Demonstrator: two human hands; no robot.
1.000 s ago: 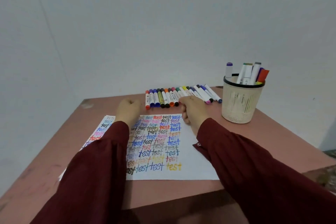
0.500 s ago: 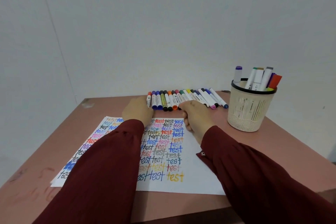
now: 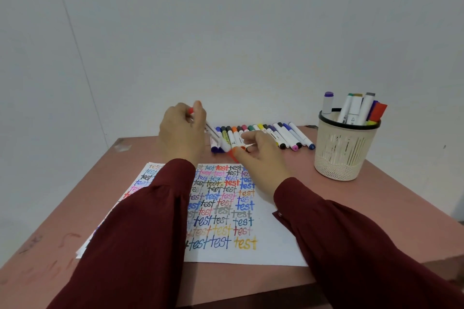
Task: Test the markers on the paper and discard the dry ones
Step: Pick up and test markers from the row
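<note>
My left hand (image 3: 180, 133) is raised over the left end of the marker row, shut on a white marker (image 3: 210, 130) with a red end that sticks up above my fingers. My right hand (image 3: 262, 158) hovers just in front of the row and pinches a small red-orange cap (image 3: 234, 153) at its fingertips. A row of several capped markers (image 3: 278, 134) lies along the table's far edge. The white paper (image 3: 273, 246), covered with the word "test" in many colours, lies under my forearms; both dark red sleeves hide parts of it.
A cream mesh cup (image 3: 344, 155) with a black rim stands at the right and holds several thicker markers. The reddish-brown table (image 3: 389, 190) ends at a white wall behind the row. Its front edge runs just below the paper.
My left hand lifted a red-ended marker off the left end of the row. My right hand opened from a fist and now pinches the red-orange cap. The view tilted down slightly.
</note>
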